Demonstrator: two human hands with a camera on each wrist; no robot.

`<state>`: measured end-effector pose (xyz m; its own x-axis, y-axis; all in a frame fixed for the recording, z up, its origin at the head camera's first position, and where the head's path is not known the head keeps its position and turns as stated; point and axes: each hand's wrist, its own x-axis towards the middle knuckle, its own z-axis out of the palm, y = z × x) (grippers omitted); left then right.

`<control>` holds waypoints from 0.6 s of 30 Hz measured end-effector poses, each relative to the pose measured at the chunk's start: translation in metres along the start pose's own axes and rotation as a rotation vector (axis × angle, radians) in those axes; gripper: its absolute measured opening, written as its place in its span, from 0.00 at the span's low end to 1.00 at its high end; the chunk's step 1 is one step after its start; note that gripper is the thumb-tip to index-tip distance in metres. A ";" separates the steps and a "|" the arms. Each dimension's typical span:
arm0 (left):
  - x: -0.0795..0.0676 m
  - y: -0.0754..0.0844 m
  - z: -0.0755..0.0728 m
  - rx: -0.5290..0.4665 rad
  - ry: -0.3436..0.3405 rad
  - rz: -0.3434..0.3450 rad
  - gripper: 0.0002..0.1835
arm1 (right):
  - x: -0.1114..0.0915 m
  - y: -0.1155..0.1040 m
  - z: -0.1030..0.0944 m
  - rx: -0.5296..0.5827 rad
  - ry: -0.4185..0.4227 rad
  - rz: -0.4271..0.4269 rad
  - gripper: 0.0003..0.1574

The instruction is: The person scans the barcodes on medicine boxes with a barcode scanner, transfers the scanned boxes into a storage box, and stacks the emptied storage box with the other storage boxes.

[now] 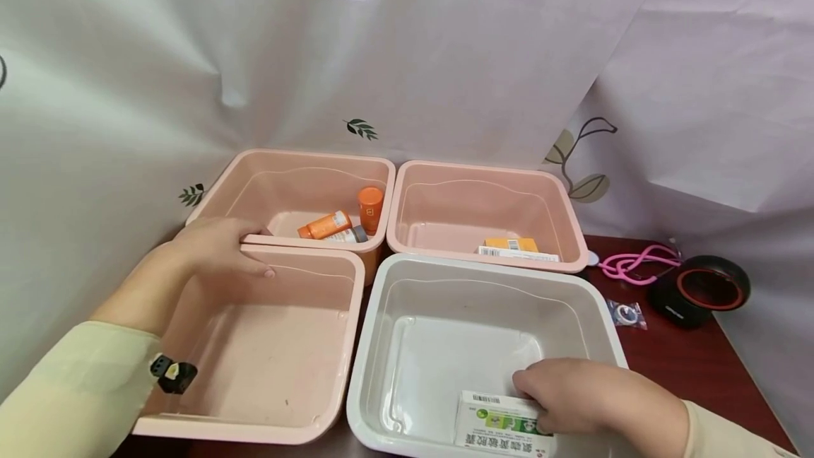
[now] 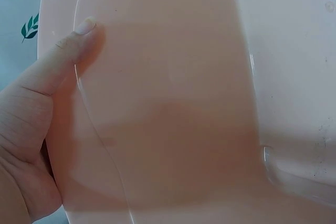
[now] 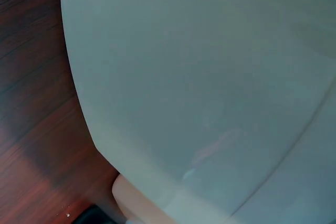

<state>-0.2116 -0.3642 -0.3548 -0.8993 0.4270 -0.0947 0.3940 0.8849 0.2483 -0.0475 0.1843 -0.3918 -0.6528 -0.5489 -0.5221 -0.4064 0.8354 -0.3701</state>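
Observation:
My left hand (image 1: 216, 246) grips the back rim of the front left pink basin (image 1: 273, 359), beside the back left basin. In the left wrist view the thumb (image 2: 65, 59) presses the inner wall, while the other fingers are hidden behind it. Inside the light grey basin (image 1: 454, 334), my right hand (image 1: 572, 391) curls over the right end of a white and green medicine box (image 1: 496, 433) with printed text. Its fingertips are partly hidden. The right wrist view shows the pale basin wall (image 3: 184, 77), without that hand's fingers or the box.
Orange bottles (image 1: 371, 207) and a tube lie in the back left pink basin (image 1: 299, 186). Yellow and white boxes (image 1: 511, 244) sit in the back right basin (image 1: 473, 193). To the right are a pink stethoscope (image 1: 636, 263), a small packaged roll (image 1: 626, 314) and a black round device (image 1: 699, 288).

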 end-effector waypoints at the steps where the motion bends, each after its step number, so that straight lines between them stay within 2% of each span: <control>1: 0.000 0.000 0.000 -0.001 0.000 0.000 0.35 | 0.000 0.000 -0.001 0.003 0.003 -0.008 0.21; 7: -0.001 0.000 -0.002 0.000 0.002 0.000 0.35 | -0.001 0.000 -0.007 0.025 0.048 -0.099 0.19; 14: -0.001 0.001 -0.001 -0.003 0.005 0.000 0.35 | -0.002 0.000 -0.015 -0.040 0.170 -0.197 0.17; 18: -0.001 0.001 0.000 0.000 0.001 -0.010 0.36 | -0.001 0.000 -0.016 -0.042 0.204 -0.243 0.17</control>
<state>-0.2103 -0.3634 -0.3540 -0.9033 0.4182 -0.0958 0.3854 0.8891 0.2470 -0.0576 0.1856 -0.3791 -0.6465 -0.7186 -0.2561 -0.5891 0.6836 -0.4309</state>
